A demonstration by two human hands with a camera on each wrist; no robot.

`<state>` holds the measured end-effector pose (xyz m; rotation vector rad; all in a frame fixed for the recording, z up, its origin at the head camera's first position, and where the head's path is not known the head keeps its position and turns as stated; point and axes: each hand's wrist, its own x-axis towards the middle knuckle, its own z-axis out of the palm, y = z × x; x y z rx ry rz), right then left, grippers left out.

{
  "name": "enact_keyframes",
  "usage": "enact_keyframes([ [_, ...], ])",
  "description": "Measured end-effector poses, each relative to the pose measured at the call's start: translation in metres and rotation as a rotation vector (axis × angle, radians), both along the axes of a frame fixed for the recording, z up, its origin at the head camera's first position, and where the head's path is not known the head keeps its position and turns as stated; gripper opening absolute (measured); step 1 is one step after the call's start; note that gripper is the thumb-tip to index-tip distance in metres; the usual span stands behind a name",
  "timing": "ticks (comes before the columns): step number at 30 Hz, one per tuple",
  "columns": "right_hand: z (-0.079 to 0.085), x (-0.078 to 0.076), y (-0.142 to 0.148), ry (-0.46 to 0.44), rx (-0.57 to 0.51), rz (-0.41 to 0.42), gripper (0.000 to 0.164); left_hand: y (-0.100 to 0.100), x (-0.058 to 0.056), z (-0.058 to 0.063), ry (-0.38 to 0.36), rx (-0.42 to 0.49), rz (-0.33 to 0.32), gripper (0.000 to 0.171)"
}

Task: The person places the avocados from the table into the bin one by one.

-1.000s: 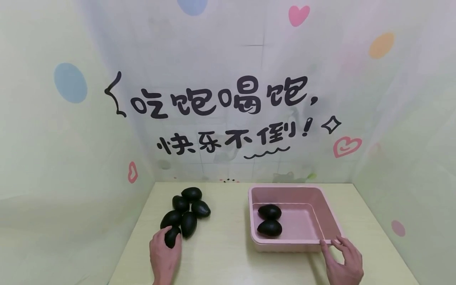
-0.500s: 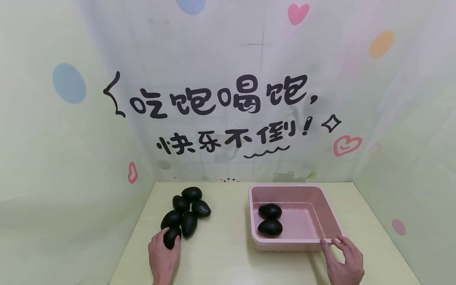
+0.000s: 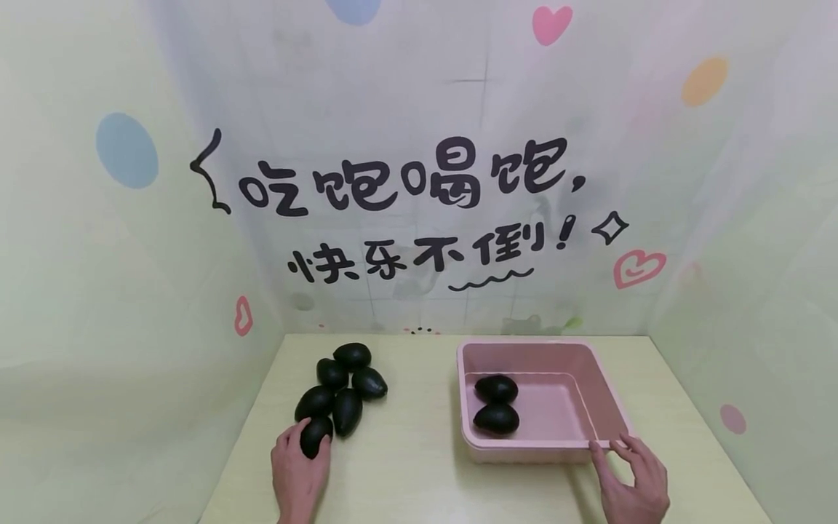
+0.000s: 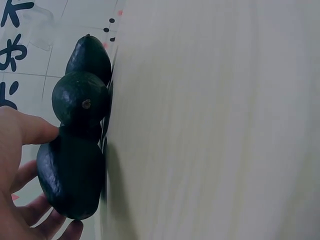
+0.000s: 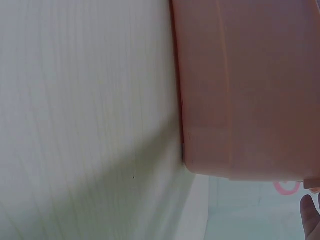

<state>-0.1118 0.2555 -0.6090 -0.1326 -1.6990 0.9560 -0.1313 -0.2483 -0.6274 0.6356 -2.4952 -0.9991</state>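
Note:
At the left of the table, my left hand [image 3: 300,466] has its thumb and fingers round the nearest dark green avocado [image 3: 317,437]. In the left wrist view that avocado [image 4: 72,175] lies between the thumb [image 4: 40,130] above and the fingertips below. Several more avocados [image 3: 348,413] lie bunched just beyond it. To the right stands a pink plastic bin [image 3: 537,442], with two avocados [image 3: 496,419] side by side at its left inside. My right hand [image 3: 631,480] pinches the bin's near right corner at the rim. Only its fingertips [image 5: 310,215] show in the right wrist view.
The pale wooden table [image 3: 406,407] stretches between the avocado pile and the bin. A printed backdrop [image 3: 419,306] with black lettering closes off the back, and light walls [image 3: 720,349] stand on both sides.
My left hand has shifted very slightly left and the nearest avocado sits a touch closer to me. My right hand, the bin and the other avocados stay as they were.

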Motion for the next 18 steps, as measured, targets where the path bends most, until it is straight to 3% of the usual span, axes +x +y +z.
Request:
enact_keyframes([
  [5,0.001,0.000,-0.001,0.001,-0.005,0.002,0.028,-0.003,-0.001,0.000,-0.033,0.004,-0.023,0.054],
  [13,0.001,0.000,-0.002,0.020,-0.017,0.011,0.028,-0.011,-0.002,-0.001,-0.148,-0.010,-0.114,0.067],
  [18,-0.001,-0.001,-0.001,0.020,-0.018,0.018,0.028,-0.013,-0.002,-0.001,-0.167,-0.006,-0.124,0.069],
])
